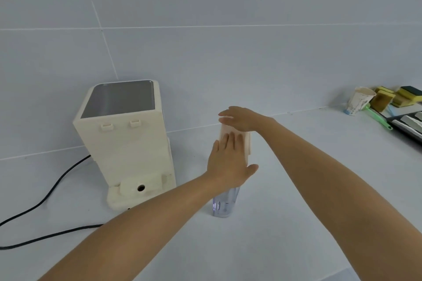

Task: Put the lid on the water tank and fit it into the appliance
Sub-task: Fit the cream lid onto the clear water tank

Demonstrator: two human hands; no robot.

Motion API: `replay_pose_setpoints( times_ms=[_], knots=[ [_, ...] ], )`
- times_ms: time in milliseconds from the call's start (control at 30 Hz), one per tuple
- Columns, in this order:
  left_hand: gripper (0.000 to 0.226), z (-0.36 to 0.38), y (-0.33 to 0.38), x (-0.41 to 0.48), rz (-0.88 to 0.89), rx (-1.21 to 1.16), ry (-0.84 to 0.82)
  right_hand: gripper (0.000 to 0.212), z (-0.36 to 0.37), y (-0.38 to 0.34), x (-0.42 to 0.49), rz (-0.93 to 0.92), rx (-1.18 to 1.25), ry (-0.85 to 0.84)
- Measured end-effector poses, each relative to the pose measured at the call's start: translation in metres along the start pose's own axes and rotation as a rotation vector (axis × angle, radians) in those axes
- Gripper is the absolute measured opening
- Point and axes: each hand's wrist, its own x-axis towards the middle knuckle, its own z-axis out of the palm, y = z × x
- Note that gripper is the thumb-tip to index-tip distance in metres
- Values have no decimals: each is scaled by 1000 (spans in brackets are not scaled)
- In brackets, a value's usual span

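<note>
Pale grey tiles cover the wall behind a white countertop (296,189). On it stands a tall clear plastic water tank (225,204) with a cream lid (228,131) on its top, just beside a cream box-shaped appliance (124,141) with a black cable (45,198). Both hands lie flat and spread, grasping nothing — the left hand (228,163) presses on the lid's near part, the right hand (242,118) on its far end. At the far right lie a paper cup (358,102) and yellow sponges (397,98).

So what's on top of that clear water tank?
A cream lid sits on the water tank, with the left hand and right hand flat on it. Whether it's fully seated is hidden by the hands.
</note>
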Motion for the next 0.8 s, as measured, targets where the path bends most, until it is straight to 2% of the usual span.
replay_pose_setpoints(
  times_ms=[133,267,533,800],
  knots=[
    [74,1,-2,1,0,-6,46,43,7,-5,7,15,-12,-26],
    [68,0,-5,1,28,29,5,41,10,-4,5,23,-49,12],
    [73,-14,-30,-1,56,138,-185,43,10,19,-9,133,-46,98],
    [84,-32,-54,8,26,202,-286,43,16,42,-35,266,31,178]
  ],
)
